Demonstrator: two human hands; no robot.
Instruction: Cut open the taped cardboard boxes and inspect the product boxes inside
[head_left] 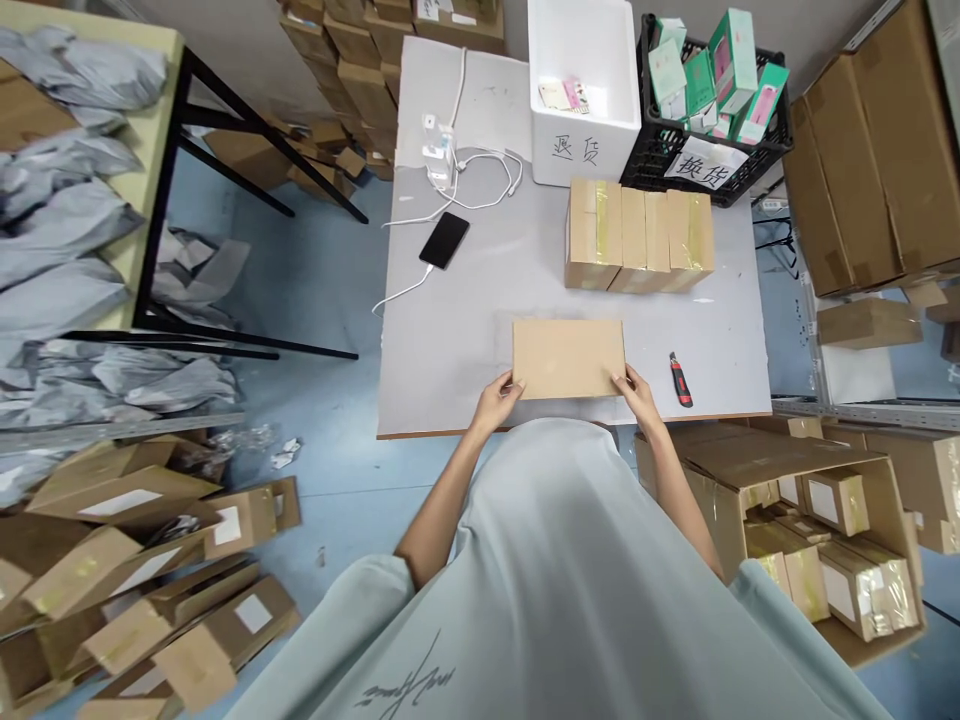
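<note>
A flat brown cardboard box (568, 357) lies on the grey table (465, 330) near its front edge. My left hand (496, 401) grips the box's near left corner, fingers curled on it. At the near right corner my right hand (634, 391) holds the box the same way. A red utility knife (681, 379) lies just right of my right hand.
A row of taped cardboard boxes (637, 237) stands behind the flat box. Further back are a white foam bin (585, 95), a black crate (712, 160) of green cartons, a phone (445, 240) on a cable, and a charger. Open cartons of parcels sit on the floor at both sides.
</note>
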